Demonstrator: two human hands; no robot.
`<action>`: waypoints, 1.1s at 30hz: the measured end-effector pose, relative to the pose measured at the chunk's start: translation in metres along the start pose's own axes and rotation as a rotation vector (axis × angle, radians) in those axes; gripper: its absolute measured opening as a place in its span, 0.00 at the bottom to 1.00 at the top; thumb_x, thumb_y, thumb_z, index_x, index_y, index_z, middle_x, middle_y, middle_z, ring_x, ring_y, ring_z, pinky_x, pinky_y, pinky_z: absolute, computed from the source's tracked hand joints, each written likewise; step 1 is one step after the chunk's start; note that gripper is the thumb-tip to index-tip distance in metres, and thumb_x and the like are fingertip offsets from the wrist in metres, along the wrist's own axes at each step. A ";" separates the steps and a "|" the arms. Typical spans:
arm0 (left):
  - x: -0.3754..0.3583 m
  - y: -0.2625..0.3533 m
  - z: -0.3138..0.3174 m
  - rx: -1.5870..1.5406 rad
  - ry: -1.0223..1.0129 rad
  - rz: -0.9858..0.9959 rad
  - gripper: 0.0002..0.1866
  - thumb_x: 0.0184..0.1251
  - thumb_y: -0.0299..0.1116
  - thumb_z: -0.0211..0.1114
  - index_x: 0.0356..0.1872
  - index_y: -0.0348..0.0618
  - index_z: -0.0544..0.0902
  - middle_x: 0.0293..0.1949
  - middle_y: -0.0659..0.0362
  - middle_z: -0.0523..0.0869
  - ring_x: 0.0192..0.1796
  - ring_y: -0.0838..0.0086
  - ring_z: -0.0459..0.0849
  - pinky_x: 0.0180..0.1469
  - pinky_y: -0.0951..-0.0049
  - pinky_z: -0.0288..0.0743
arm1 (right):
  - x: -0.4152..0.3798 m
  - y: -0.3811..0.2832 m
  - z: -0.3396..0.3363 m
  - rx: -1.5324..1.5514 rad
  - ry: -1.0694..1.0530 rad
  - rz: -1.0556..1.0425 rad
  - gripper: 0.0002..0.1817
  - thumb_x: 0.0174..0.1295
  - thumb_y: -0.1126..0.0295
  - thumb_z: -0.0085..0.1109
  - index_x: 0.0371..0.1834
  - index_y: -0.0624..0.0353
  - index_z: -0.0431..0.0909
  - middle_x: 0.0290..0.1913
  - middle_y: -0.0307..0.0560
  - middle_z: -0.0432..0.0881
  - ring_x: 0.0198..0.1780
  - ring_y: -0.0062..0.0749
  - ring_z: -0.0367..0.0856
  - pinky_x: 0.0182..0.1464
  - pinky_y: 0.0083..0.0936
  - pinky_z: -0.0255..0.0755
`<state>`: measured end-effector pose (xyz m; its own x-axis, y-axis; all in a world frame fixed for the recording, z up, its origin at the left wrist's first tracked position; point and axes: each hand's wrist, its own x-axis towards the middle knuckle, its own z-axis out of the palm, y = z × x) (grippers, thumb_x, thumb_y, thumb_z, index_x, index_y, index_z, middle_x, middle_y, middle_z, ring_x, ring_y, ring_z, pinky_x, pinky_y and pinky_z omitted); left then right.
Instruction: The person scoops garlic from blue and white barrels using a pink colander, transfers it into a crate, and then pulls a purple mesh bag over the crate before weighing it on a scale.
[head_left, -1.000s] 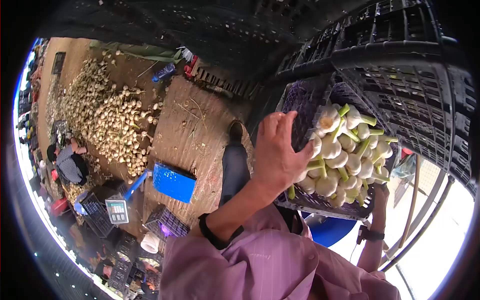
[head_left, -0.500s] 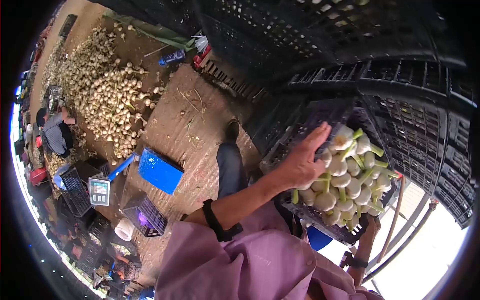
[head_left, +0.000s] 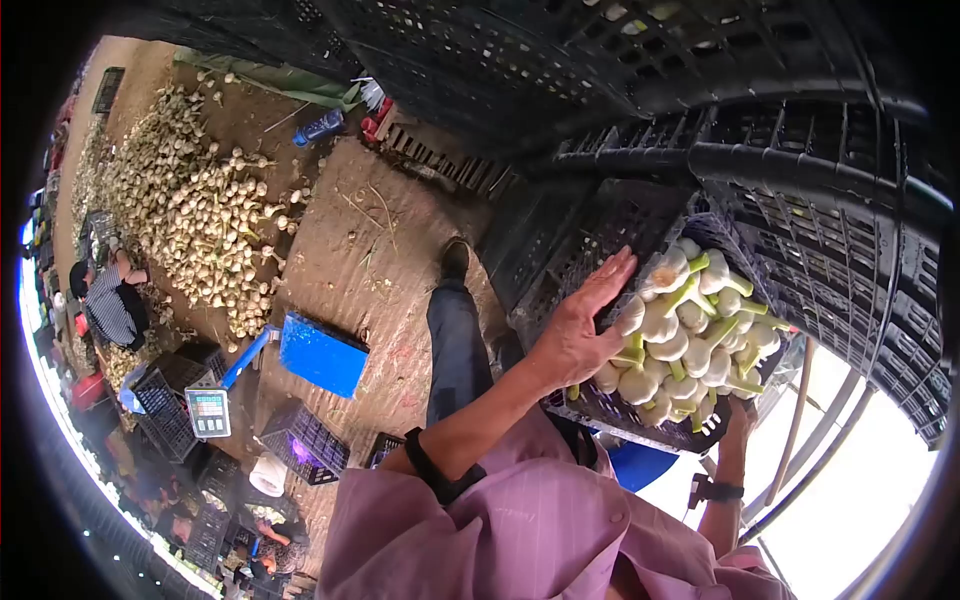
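A dark plastic crate (head_left: 682,432) heaped with white garlic bulbs (head_left: 668,347) with short green stems is in front of me, tilted in the view. My left hand (head_left: 583,328) lies along the crate's left side, fingers stretched out and thumb apart, touching the bulbs at the edge. My right hand (head_left: 737,428) grips the crate's near right end; its fingers are partly hidden by the crate. Black lattice crates (head_left: 800,235) stand right behind the garlic crate.
A large pile of garlic (head_left: 210,210) covers the floor at left, with a seated person (head_left: 112,305) beside it. A scale with a blue platform (head_left: 322,355) and display (head_left: 208,412) stands nearer. Another crate (head_left: 305,443) and a blue bottle (head_left: 318,128) are on the ground.
The view has shifted a little. The garlic crate and both hands appear slightly higher and further left. My left hand remains stretched along the crate's side, and my right hand is still at its end.
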<state>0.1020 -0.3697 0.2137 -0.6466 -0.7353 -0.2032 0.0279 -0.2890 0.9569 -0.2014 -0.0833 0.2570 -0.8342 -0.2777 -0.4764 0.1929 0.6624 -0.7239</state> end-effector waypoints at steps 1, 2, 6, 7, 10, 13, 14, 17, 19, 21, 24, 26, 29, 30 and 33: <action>-0.002 0.002 0.000 0.009 0.001 -0.022 0.37 0.66 0.29 0.64 0.76 0.39 0.62 0.78 0.48 0.59 0.81 0.62 0.55 0.80 0.65 0.49 | -0.004 -0.003 0.002 0.010 0.018 -0.003 0.15 0.62 0.70 0.61 0.50 0.67 0.80 0.41 0.45 0.85 0.38 0.27 0.84 0.42 0.24 0.78; -0.004 0.002 -0.003 0.021 0.006 -0.018 0.35 0.68 0.31 0.65 0.75 0.39 0.63 0.78 0.48 0.59 0.81 0.65 0.55 0.79 0.67 0.50 | 0.003 -0.002 -0.003 -0.024 -0.055 -0.035 0.15 0.62 0.71 0.62 0.50 0.68 0.79 0.41 0.46 0.85 0.38 0.28 0.84 0.40 0.24 0.78; 0.002 0.007 0.001 0.022 0.032 -0.019 0.35 0.70 0.34 0.66 0.75 0.36 0.63 0.78 0.48 0.60 0.80 0.65 0.57 0.79 0.69 0.50 | 0.023 0.018 -0.019 -0.058 -0.041 -0.051 0.16 0.62 0.71 0.63 0.50 0.69 0.79 0.42 0.47 0.85 0.39 0.29 0.85 0.42 0.25 0.79; 0.002 0.007 0.002 0.013 0.037 -0.023 0.35 0.70 0.34 0.66 0.74 0.36 0.63 0.78 0.48 0.60 0.80 0.65 0.58 0.78 0.69 0.51 | 0.018 0.007 -0.013 -0.064 -0.042 -0.039 0.16 0.61 0.71 0.63 0.51 0.69 0.79 0.42 0.46 0.85 0.39 0.29 0.85 0.43 0.25 0.79; 0.008 0.002 0.002 0.012 0.032 0.018 0.36 0.69 0.35 0.67 0.74 0.36 0.64 0.77 0.48 0.63 0.79 0.64 0.60 0.77 0.69 0.53 | 0.034 0.032 -0.030 -0.043 0.011 -0.013 0.17 0.60 0.73 0.64 0.52 0.68 0.81 0.44 0.45 0.86 0.42 0.29 0.85 0.46 0.25 0.79; 0.007 -0.008 0.001 -0.070 0.063 -0.029 0.37 0.67 0.31 0.68 0.75 0.36 0.64 0.73 0.53 0.69 0.73 0.70 0.67 0.74 0.70 0.58 | 0.030 0.021 -0.020 0.043 0.007 0.016 0.17 0.60 0.74 0.63 0.52 0.67 0.82 0.44 0.43 0.86 0.43 0.28 0.85 0.46 0.25 0.79; 0.006 -0.011 0.000 -0.067 0.095 -0.040 0.35 0.68 0.33 0.68 0.74 0.36 0.65 0.71 0.54 0.71 0.70 0.71 0.70 0.72 0.71 0.61 | 0.033 0.028 -0.023 0.020 -0.011 0.004 0.17 0.60 0.72 0.62 0.52 0.67 0.82 0.44 0.44 0.86 0.43 0.28 0.85 0.47 0.25 0.79; 0.003 -0.053 -0.015 -0.247 0.182 -0.210 0.29 0.76 0.37 0.58 0.74 0.36 0.66 0.68 0.55 0.74 0.66 0.72 0.75 0.69 0.72 0.65 | 0.027 0.026 -0.034 0.002 -0.096 -0.022 0.17 0.62 0.66 0.61 0.50 0.65 0.83 0.43 0.45 0.86 0.44 0.29 0.85 0.49 0.27 0.78; 0.003 -0.091 -0.035 -0.473 0.222 -0.436 0.28 0.81 0.43 0.51 0.72 0.35 0.68 0.70 0.51 0.73 0.70 0.67 0.72 0.71 0.71 0.63 | 0.033 0.056 -0.054 0.391 -0.242 0.037 0.20 0.66 0.58 0.57 0.52 0.63 0.81 0.45 0.45 0.86 0.45 0.31 0.85 0.49 0.29 0.78; -0.019 -0.113 -0.050 -0.329 0.028 -0.446 0.24 0.79 0.43 0.54 0.67 0.37 0.75 0.62 0.54 0.81 0.61 0.68 0.81 0.65 0.70 0.72 | 0.010 0.030 -0.047 0.722 -0.324 0.223 0.25 0.70 0.50 0.53 0.56 0.61 0.79 0.48 0.46 0.86 0.46 0.33 0.85 0.49 0.32 0.79; -0.044 -0.066 -0.040 -0.248 0.093 -0.505 0.19 0.78 0.39 0.54 0.59 0.36 0.80 0.52 0.57 0.86 0.52 0.70 0.86 0.58 0.68 0.79 | 0.012 0.088 -0.048 0.798 -0.481 0.265 0.27 0.73 0.49 0.51 0.65 0.56 0.74 0.57 0.51 0.83 0.53 0.37 0.84 0.59 0.38 0.78; -0.059 -0.056 -0.033 -0.309 0.117 -0.373 0.19 0.77 0.39 0.55 0.57 0.34 0.80 0.52 0.56 0.86 0.50 0.69 0.87 0.56 0.66 0.81 | 0.001 0.125 -0.046 0.418 -0.413 -0.304 0.24 0.73 0.56 0.52 0.65 0.59 0.75 0.57 0.50 0.83 0.54 0.36 0.84 0.58 0.35 0.79; -0.066 -0.045 -0.031 -0.050 0.079 -0.205 0.18 0.74 0.36 0.58 0.56 0.33 0.80 0.51 0.54 0.87 0.49 0.68 0.88 0.56 0.67 0.82 | -0.015 0.149 -0.035 0.747 -0.324 -0.087 0.15 0.70 0.66 0.59 0.53 0.64 0.80 0.46 0.45 0.87 0.46 0.26 0.85 0.53 0.23 0.79; -0.067 -0.044 -0.031 -0.038 0.153 -0.245 0.18 0.73 0.35 0.58 0.56 0.33 0.80 0.50 0.54 0.87 0.49 0.67 0.88 0.55 0.67 0.82 | -0.017 0.160 -0.033 0.754 -0.251 -0.069 0.13 0.69 0.66 0.60 0.49 0.63 0.81 0.42 0.42 0.86 0.42 0.23 0.84 0.49 0.22 0.78; -0.064 -0.047 -0.034 -0.029 0.328 -0.296 0.16 0.70 0.31 0.59 0.53 0.32 0.82 0.47 0.53 0.88 0.47 0.67 0.88 0.53 0.67 0.82 | -0.026 0.176 -0.033 0.720 -0.055 -0.037 0.13 0.71 0.57 0.60 0.39 0.57 0.79 0.35 0.34 0.82 0.33 0.17 0.77 0.40 0.19 0.74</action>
<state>0.1682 -0.3300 0.1747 -0.3542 -0.7724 -0.5273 -0.0974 -0.5303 0.8422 -0.1628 0.0635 0.1584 -0.8230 -0.3383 -0.4563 0.4738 0.0344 -0.8800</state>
